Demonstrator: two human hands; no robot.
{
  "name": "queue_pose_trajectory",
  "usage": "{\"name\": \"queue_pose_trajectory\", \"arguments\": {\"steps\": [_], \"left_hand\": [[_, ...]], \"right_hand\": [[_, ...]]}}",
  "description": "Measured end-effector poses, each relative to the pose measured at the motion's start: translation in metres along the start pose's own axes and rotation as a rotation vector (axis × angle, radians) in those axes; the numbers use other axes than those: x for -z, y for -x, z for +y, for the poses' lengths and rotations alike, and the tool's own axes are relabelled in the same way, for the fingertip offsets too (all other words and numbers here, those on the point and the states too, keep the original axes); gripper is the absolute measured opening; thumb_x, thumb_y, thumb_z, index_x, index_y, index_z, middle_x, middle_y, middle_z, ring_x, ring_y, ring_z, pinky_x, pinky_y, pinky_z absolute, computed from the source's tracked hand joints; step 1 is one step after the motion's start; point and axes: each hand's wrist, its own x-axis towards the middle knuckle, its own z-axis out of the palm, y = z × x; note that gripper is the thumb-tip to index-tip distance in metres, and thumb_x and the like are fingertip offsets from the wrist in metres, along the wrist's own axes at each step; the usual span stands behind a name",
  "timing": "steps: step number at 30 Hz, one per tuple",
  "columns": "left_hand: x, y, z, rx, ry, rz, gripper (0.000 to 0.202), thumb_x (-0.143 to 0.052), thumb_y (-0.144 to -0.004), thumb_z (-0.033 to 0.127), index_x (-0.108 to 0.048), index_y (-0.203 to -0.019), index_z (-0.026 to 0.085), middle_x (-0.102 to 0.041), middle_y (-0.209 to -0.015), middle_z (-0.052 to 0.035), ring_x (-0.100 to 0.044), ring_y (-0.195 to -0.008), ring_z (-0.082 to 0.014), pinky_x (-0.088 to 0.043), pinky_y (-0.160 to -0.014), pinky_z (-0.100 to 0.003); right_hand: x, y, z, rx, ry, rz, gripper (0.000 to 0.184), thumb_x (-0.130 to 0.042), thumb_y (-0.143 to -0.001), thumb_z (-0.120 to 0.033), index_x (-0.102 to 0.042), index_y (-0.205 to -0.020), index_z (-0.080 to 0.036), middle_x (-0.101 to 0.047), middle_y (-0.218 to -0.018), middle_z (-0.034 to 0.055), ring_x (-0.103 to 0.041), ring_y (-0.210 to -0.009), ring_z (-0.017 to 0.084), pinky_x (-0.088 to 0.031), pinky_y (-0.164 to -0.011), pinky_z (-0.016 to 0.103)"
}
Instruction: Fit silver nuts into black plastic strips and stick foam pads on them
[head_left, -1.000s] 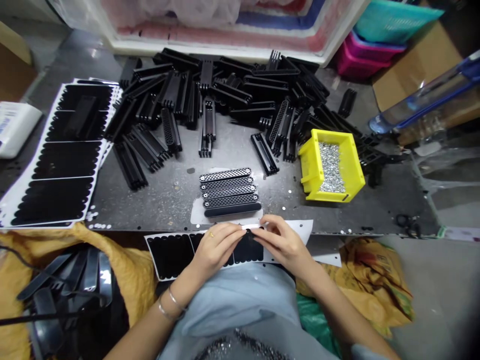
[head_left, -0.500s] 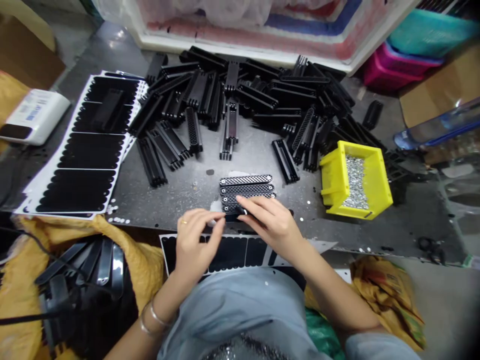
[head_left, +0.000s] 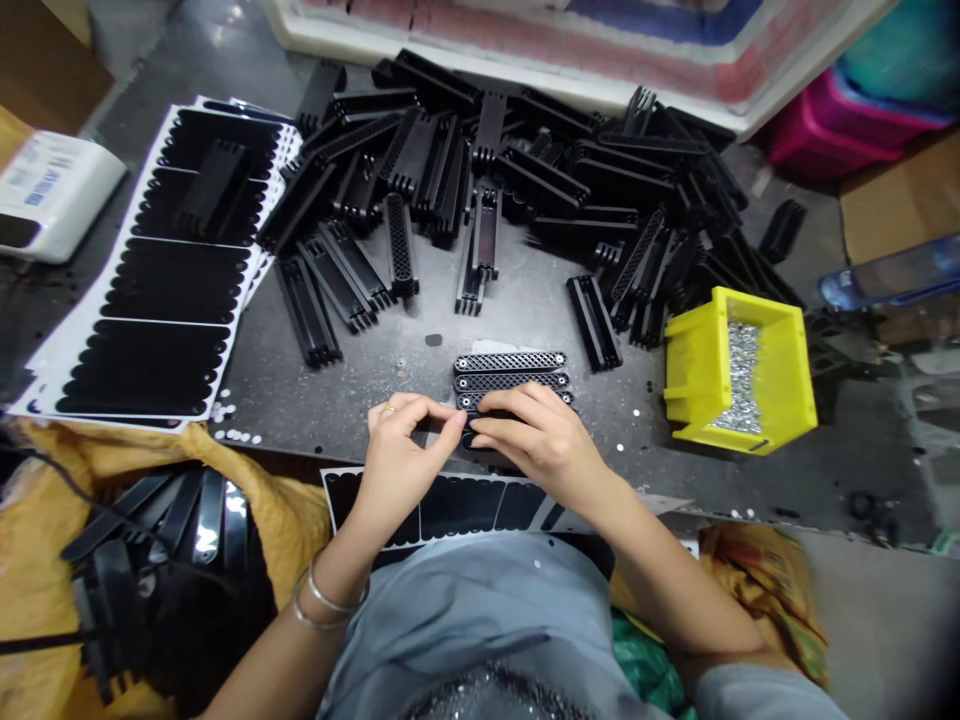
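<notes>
A row of black plastic bars with mesh tops and pale round spots at their ends (head_left: pixel 511 361) lies near the front edge of the bench. My left hand (head_left: pixel 405 440) is at the left end of the nearest bars, thumb and forefinger pinched on the end of a thin black strip (head_left: pixel 470 421). My right hand (head_left: pixel 544 440) bends over the same bars, its fingertips closed on that strip close to the left hand's. The right hand hides most of the strip and the bars' right ends. Across my lap lies a sheet of black round-ended stickers (head_left: pixel 457 508).
Black slotted plastic parts (head_left: pixel 435 160) are heaped at the back. Sticker sheets (head_left: pixel 161 365) lie left, beside a white box (head_left: pixel 64 190). A yellow bin (head_left: pixel 780 400) of small metal pieces (head_left: pixel 742 385) stands right. An open yellow sack (head_left: pixel 292 500) of black parts is lower left.
My left hand has moved in to the bars and its fingertips now meet the strip beside my right hand's. The whole view has shifted slightly.
</notes>
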Motion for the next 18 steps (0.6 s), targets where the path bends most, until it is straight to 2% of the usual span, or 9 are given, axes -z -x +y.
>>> {"name": "queue_pose_trajectory", "arguments": {"steps": [3,6,9,12,16,18], "left_hand": [[0.001,-0.003,0.000,0.022,-0.004,-0.030,0.015,-0.071,-0.088,0.035,-0.072,-0.076,0.026,-0.075,-0.086,0.0014,-0.066,-0.094,-0.0219,-0.036,-0.102,-0.044],[0.001,-0.004,-0.002,0.019,-0.004,-0.026,0.017,-0.071,-0.088,0.036,-0.070,-0.074,0.025,-0.075,-0.085,0.0012,-0.066,-0.092,-0.0214,-0.036,-0.102,-0.044],[0.000,-0.004,-0.004,0.006,-0.020,-0.009,0.018,-0.071,-0.087,0.037,-0.070,-0.074,0.025,-0.074,-0.083,0.0012,-0.066,-0.089,-0.0212,-0.036,-0.102,-0.045],[0.000,-0.006,-0.006,-0.015,-0.026,-0.010,0.020,-0.072,-0.088,0.037,-0.070,-0.073,0.024,-0.074,-0.082,0.0010,-0.066,-0.087,-0.0209,-0.039,-0.099,-0.044],[0.001,-0.006,-0.005,-0.043,-0.038,-0.010,0.018,-0.072,-0.089,0.034,-0.071,-0.074,0.024,-0.075,-0.081,0.0011,-0.067,-0.084,-0.0202,-0.044,-0.093,-0.041],[0.001,0.002,-0.001,-0.120,-0.066,0.074,0.016,-0.072,-0.091,0.030,-0.070,-0.077,0.024,-0.075,-0.081,0.0013,-0.067,-0.085,-0.0197,-0.044,-0.092,-0.040]], "right_hand": [[0.028,0.014,0.006,-0.192,-0.052,-0.066,0.021,-0.065,-0.101,-0.028,-0.075,-0.117,-0.019,-0.072,-0.112,0.0107,-0.067,-0.098,0.021,-0.057,-0.085,0.037],[0.044,0.032,0.015,-0.357,-0.184,-0.021,0.016,-0.066,-0.100,-0.025,-0.076,-0.113,-0.023,-0.072,-0.102,0.0053,-0.069,-0.090,0.017,-0.058,-0.080,0.033],[0.039,0.043,0.024,-0.352,-0.242,0.089,0.014,-0.066,-0.098,-0.022,-0.077,-0.106,-0.024,-0.072,-0.096,0.0038,-0.068,-0.084,0.016,-0.057,-0.072,0.031],[0.030,0.045,0.030,-0.321,-0.253,0.107,0.015,-0.066,-0.098,-0.022,-0.077,-0.107,-0.024,-0.071,-0.095,0.0041,-0.067,-0.081,0.016,-0.056,-0.066,0.030],[0.028,0.047,0.028,-0.271,-0.193,0.120,0.018,-0.065,-0.098,-0.021,-0.077,-0.111,-0.027,-0.064,-0.098,0.0039,-0.063,-0.079,0.015,-0.056,-0.069,0.032],[0.032,0.054,0.018,-0.262,-0.079,0.207,0.027,-0.063,-0.099,-0.018,-0.073,-0.122,-0.028,-0.062,-0.106,0.0064,-0.063,-0.083,0.017,-0.056,-0.075,0.036]]}}
